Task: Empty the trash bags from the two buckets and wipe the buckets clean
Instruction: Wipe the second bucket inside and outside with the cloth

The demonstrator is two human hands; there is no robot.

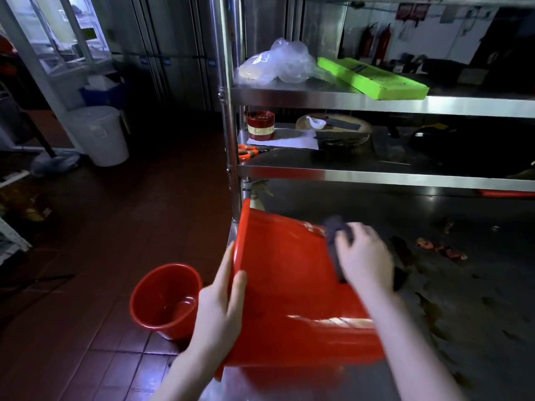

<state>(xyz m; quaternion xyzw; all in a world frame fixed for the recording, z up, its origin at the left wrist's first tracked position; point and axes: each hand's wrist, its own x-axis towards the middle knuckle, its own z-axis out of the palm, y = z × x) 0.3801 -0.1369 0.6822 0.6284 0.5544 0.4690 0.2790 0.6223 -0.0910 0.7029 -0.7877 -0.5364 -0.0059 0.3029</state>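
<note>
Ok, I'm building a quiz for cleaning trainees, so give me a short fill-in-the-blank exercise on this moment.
1. The left hand grips the rim of the tipped red bucket, which lies on the steel ____.
2. The right hand presses a dark ____ against the bucket's outer wall.
3. The second red bucket stands upright on the tiled ____.
4. The scissors on the shelf have ____ handles.

Missing words: table; cloth; floor; orange

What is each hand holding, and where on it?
The left hand grips the tipped bucket by its rim, thumb outside. The right hand holds a dark cloth bunched under its fingers, against the bucket's side.
</note>
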